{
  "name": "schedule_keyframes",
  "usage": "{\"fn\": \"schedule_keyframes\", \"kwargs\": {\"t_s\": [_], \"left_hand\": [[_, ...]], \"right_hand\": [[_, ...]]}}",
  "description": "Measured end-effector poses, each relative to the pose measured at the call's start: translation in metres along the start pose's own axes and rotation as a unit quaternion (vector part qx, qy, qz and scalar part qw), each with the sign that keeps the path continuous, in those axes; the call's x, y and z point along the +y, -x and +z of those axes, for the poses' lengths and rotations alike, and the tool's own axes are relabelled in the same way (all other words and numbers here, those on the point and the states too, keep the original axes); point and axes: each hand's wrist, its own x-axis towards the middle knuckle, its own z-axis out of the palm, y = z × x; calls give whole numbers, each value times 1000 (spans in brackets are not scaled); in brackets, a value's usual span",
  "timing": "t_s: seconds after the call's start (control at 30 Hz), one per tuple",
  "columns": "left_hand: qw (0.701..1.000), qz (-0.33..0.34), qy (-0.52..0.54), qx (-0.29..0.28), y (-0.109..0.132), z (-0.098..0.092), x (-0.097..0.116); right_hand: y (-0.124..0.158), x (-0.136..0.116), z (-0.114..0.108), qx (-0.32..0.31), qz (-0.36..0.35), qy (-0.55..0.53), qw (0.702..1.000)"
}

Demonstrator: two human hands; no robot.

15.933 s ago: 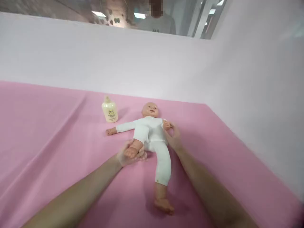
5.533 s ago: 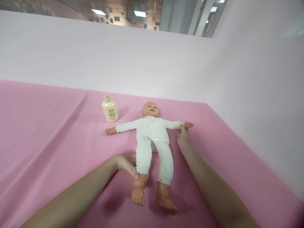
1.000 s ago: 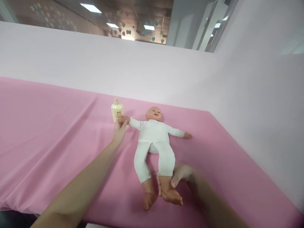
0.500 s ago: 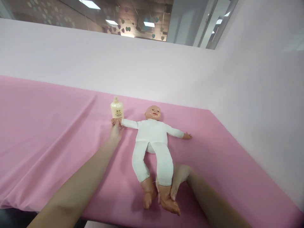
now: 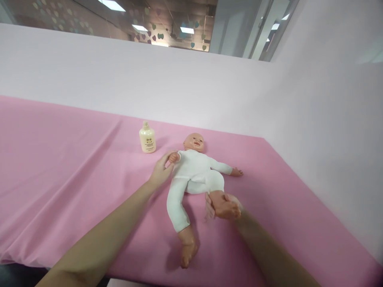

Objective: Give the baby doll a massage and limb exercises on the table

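A baby doll (image 5: 193, 169) in a white one-piece suit lies face up on the pink cloth (image 5: 74, 159). My left hand (image 5: 161, 172) is closed round the doll's small hand, which is folded in against its chest. My right hand (image 5: 223, 205) grips the doll's foot on the right side, with that knee bent up toward the belly. The doll's other leg lies straight toward me, and its other arm stretches out to the right.
A cream lotion bottle (image 5: 147, 138) stands upright on the cloth just left of the doll's head. White partition walls (image 5: 314, 119) close in the table at the back and right. The cloth's near edge runs along the bottom left.
My left hand has brought the doll's arm in from beside the bottle to its chest. My right hand has pushed the foot up, bending the knee.
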Motion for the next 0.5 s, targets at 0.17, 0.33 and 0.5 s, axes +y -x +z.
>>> {"fn": "schedule_keyframes", "kwargs": {"t_s": [0.17, 0.33, 0.5], "left_hand": [[962, 97, -164, -197, 11, 8, -5], [946, 135, -193, -222, 9, 10, -16], [968, 101, -154, -173, 9, 7, -12]], "right_hand": [[-10, -8, 5, 26, 3, -147, 989], [-13, -9, 7, 69, 19, -183, 981], [-8, -4, 1, 10, 8, -148, 989]]}}
